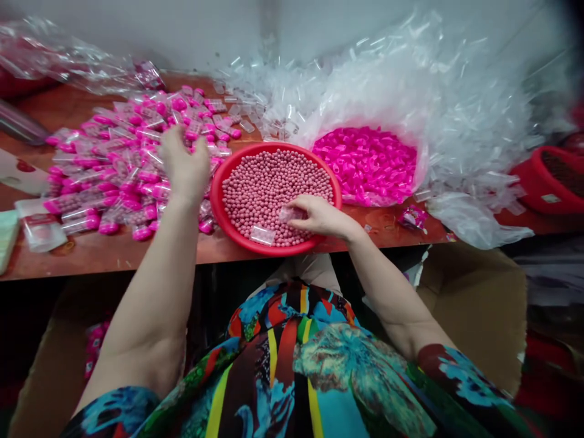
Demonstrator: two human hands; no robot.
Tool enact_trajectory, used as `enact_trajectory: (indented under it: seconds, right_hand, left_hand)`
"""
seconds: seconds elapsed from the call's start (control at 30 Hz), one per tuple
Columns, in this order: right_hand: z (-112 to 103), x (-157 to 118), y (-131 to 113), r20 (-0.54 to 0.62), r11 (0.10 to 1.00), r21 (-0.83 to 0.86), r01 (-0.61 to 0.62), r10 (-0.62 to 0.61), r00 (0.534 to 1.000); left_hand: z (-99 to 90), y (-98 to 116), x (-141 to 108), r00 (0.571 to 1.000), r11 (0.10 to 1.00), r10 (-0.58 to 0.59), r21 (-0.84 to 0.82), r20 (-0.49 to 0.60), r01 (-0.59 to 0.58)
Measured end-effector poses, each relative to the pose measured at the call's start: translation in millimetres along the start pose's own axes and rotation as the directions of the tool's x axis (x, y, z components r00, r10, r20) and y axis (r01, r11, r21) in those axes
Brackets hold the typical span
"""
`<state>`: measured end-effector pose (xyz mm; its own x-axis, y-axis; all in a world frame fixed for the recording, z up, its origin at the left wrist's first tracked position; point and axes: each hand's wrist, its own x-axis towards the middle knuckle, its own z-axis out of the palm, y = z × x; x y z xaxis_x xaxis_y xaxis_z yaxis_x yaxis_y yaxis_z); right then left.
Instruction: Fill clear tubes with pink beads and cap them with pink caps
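Note:
My left hand (185, 161) is over the right side of a heap of clear tubes with pink caps (123, 158). Its thumb and fingers are spread, with nothing visible between them. A red basin (218, 210) full of small pink beads (269, 182) sits at the table's front edge. Inside it, my right hand (317, 216) is closed around a small clear plastic tube (292, 214), its fingertips at the beads. Another clear tube (263, 235) lies on the beads near the front rim.
Right of the basin, a clear bag holds bright pink caps (365, 161). Behind it rises a large pile of clear plastic tubes (387, 79). A red container (554, 182) stands far right. Cardboard boxes (479, 304) are below the table edge (109, 261).

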<state>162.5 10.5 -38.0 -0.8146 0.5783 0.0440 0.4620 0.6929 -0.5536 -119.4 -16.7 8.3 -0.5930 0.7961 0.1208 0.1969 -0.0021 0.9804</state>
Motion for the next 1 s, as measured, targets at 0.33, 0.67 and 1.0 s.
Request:
enact_trajectory:
  seconds: [0.33,0.67,1.0]
  right_hand:
    - [29.9,15.8,26.1,-0.309,0.690,0.723,0.018,0.299,0.903]
    - [30.5,15.5,16.9,-0.354,0.633,0.769,0.092,0.302,0.885]
    - [-24.9,-46.1,85.7,-0.619,0.727,0.686,-0.033,0.607,0.498]
  left_hand:
    - [76.0,-24.9,-87.8,0.853,0.890,-0.139,-0.314,0.503,0.330]
    - [74.2,-31.1,-70.8,0.781,0.905,-0.120,-0.256,0.612,0.339]
    - [97.8,-34.6,-27.6,0.678,0.628,-0.069,0.560,0.732,-0.540]
